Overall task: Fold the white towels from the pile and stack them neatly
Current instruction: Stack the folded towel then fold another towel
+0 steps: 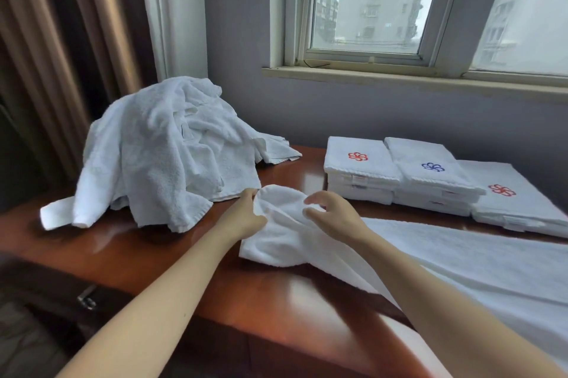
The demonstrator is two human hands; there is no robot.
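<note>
A loose heap of white towels sits at the back left of the reddish wooden table. One white towel lies spread across the table's right side, its left end bunched up. My left hand grips that bunched end from the left. My right hand pinches the same end from the right, fingers curled into the cloth. Three stacks of folded towels stand at the back right: one with a red emblem, one with a blue emblem, and a flatter one with a red emblem.
A grey wall and a window sill run behind the table. Brown and white curtains hang at the left. A drawer handle shows below the table's left front edge.
</note>
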